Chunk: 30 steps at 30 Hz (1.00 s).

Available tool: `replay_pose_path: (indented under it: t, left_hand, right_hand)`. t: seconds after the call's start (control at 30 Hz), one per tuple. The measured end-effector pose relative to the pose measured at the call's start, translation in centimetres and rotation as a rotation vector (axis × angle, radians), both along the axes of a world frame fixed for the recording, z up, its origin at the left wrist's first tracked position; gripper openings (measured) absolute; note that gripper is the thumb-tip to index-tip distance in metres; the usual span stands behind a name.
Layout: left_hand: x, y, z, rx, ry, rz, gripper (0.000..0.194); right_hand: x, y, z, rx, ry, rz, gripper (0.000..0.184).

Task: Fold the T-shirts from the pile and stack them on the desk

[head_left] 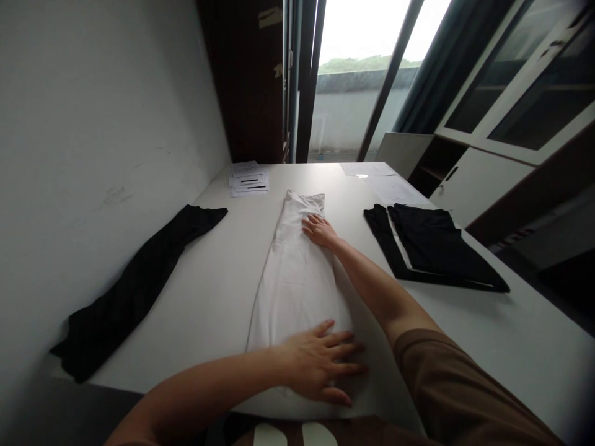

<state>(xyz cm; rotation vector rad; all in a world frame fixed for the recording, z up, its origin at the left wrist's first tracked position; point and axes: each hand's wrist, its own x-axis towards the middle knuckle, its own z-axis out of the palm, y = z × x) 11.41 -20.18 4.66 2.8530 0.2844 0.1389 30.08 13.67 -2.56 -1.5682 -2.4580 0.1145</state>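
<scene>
White trousers (297, 285), folded lengthwise into a long strip, lie on the white table with their narrower end pointing away from me. My left hand (318, 362) rests flat across the near, wider part, its fingers spread toward the right. Farther up, my right hand (320, 230) lies on the cloth close to the far end, palm down with the fingers stretched out. Neither hand grips anything. A few soft creases show in the cloth near my right hand.
Black folded trousers (134, 285) stretch along the left side by the wall. A pile of dark folded garments (432, 241) with a white strip showing sits at the right. Papers (248, 179) lie at the far left, and more sheets (390, 186) at the far right.
</scene>
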Motion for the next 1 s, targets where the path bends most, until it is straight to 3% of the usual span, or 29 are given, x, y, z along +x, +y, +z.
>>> replay_pose_path:
  t: [0.13,0.3,0.53,0.63,0.73,0.9,1.0]
  left_hand:
    - [0.1,0.1,-0.3,-0.016,0.007,0.004,0.069]
    - [0.2,0.1,-0.6,-0.029,0.012,0.01,0.068]
    - [-0.3,1.0,0.1,-0.106,-0.055,0.019,0.064]
    - [-1.3,2.4,0.7,-0.115,-0.082,0.08,0.061]
    - [-2.8,4.6,0.6,-0.062,-0.087,0.162,0.06]
    - [-5.6,8.3,-0.8,0.04,-0.042,0.332,0.061]
    - [-7.4,9.2,-1.8,0.051,-0.017,0.486,0.065]
  right_hand:
    - [1.7,2.1,-0.6,-0.02,0.026,-0.05,0.063]
    - [3.1,4.0,-0.7,-0.085,0.02,-0.235,0.066]
    - [2.6,2.9,0.1,-0.006,0.041,-0.269,0.063]
    - [1.4,1.5,0.7,0.059,0.015,-0.164,0.061]
    - [-0.6,-0.2,1.3,0.093,-0.039,0.034,0.06]
    - [-4.4,-3.8,1.9,0.07,-0.012,0.292,0.058]
    - [-5.7,-5.7,1.7,0.02,0.016,0.416,0.059]
